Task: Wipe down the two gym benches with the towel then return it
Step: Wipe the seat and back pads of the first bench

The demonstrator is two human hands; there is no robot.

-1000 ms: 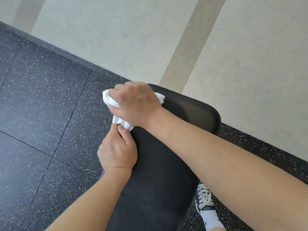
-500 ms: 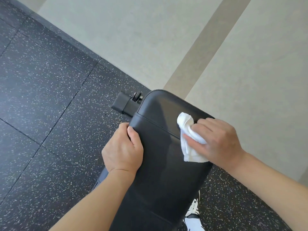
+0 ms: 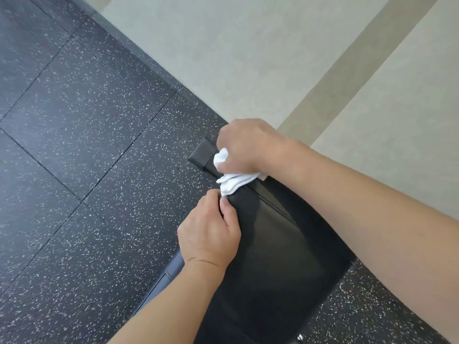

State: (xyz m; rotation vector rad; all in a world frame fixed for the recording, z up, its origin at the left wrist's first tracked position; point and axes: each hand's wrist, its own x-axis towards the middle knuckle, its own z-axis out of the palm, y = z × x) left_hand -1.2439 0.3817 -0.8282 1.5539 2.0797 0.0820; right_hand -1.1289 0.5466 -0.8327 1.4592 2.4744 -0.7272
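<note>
Item: black padded gym bench (image 3: 278, 244), one in view, its long pad running from the lower edge of the frame up toward the wall. All places below are given from this bench.

Towel (image 3: 232, 181): white, bunched into a wad, lying on the bench's far end at its left corner, with folds trailing down over the left edge.

Right hand (image 3: 246, 145): over the far end of the bench, fingers curled closed around the wadded towel and pressing it onto the pad. The forearm crosses the bench from its right side.

Left hand (image 3: 208, 232): on the bench's left edge, just nearer than the towel. Fingers wrapped around the edge of the pad, thumb on top; the thumb tip touches the lowest fold of the towel. Whether it pinches that fold cannot be told.

Black foot of the frame (image 3: 202, 153): a squared bar end jutting out past the bench's far left corner, partly hidden by the right hand and towel.

Floor (image 3: 87, 145): dark speckled rubber tiles, left of and beneath the bench.

Wall (image 3: 248, 50): pale, with a darker beige band, beyond the bench's far end.

Shoe: a small white sliver by the bench's near right side, too little to describe.
</note>
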